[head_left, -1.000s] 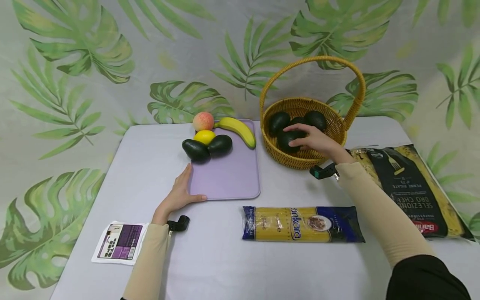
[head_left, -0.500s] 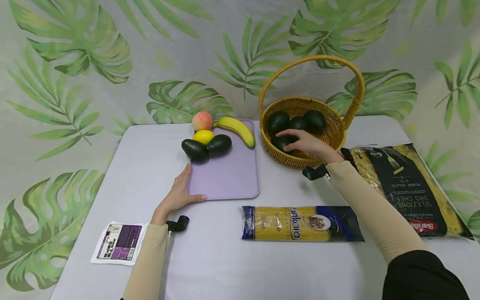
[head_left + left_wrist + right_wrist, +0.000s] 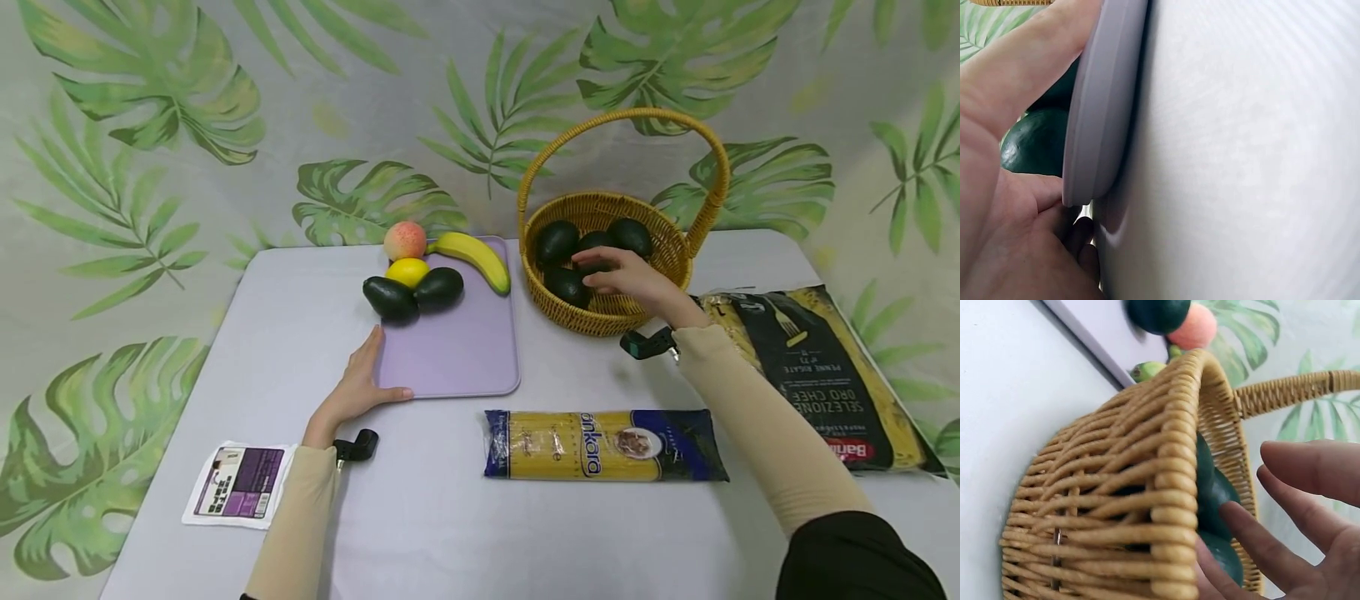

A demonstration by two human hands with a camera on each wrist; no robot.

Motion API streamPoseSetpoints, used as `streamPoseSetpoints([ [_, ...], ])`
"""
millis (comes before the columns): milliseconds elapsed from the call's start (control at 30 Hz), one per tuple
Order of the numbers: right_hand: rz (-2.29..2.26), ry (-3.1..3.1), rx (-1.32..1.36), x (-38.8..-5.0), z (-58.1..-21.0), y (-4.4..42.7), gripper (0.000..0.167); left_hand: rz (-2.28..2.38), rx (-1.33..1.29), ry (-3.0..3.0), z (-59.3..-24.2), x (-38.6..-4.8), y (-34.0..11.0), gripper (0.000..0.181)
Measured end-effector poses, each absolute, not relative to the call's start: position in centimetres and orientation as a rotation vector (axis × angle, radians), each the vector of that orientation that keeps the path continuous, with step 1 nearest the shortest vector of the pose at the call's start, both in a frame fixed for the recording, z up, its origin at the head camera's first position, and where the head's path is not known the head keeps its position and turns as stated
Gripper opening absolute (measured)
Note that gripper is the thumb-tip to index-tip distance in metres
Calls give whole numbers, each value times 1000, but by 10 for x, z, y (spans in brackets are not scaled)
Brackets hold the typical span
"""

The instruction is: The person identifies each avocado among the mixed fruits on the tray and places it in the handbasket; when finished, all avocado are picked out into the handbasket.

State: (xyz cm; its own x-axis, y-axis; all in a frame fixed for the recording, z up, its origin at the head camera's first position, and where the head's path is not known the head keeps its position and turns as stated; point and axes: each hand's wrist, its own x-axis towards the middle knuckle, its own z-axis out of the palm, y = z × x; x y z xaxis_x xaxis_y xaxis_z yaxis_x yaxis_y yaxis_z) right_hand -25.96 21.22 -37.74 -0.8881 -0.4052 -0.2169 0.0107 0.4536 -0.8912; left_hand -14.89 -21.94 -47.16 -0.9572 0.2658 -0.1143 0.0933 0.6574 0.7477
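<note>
Packet (image 3: 238, 483): lies flat, L of tray & nearer the person; looks parked there, out of the way.
Left hand (image 3: 356, 387): at tray's near-L corner, thumb along near edge, fingers up L edge; thumb & fingers spread apart round the corner, not clenched. Prob. steadies it vs. sliding.
Tray (image 3: 457, 358): lilac, flat on table (image 3: 435, 517).
Fruit on tray: left avocado (image 3: 392, 302) pokes past tray's L edge; peach (image 3: 405, 241) at its far-L corner; lemon (image 3: 407, 272) betw. those two; right avocado (image 3: 439, 289) just beside; banana (image 3: 474, 257) slants by tray's far-R corner. Bunched at far end, maybe b/c round things rest better against each other.
Spaghetti pack (image 3: 585, 446): flat, on person's side of tray & mostly to R; long side faces the person, so label reads sideways.
Basket (image 3: 585, 323): R of tray, upright, handle up; deep wall prob. stops fruit rolling off. Holds 4 avocados, front avocado (image 3: 566, 287) closest to the person.
Right hand (image 3: 637, 285): over basket, R of tray; fingers apart, slightly bent, nothing gripped. Fingertips right by front avocado; can't tell if touching.
Pasta bag (image 3: 813, 358): well R of tray, beyond basket, flat, prob. b/c too floppy to stand.
</note>
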Motion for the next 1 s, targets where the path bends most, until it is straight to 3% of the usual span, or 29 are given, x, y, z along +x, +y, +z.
streamPoseSetpoints([
  [400, -1627, 2178, -442, -254, -361, 205, 50, 1202, 319, 2670, -475, -150, -221, 121],
  [1000, -1512, 1963, -643, -257, -378, 117, 54, 1183, 294, 2669, -474, -150, -220, 119],
])
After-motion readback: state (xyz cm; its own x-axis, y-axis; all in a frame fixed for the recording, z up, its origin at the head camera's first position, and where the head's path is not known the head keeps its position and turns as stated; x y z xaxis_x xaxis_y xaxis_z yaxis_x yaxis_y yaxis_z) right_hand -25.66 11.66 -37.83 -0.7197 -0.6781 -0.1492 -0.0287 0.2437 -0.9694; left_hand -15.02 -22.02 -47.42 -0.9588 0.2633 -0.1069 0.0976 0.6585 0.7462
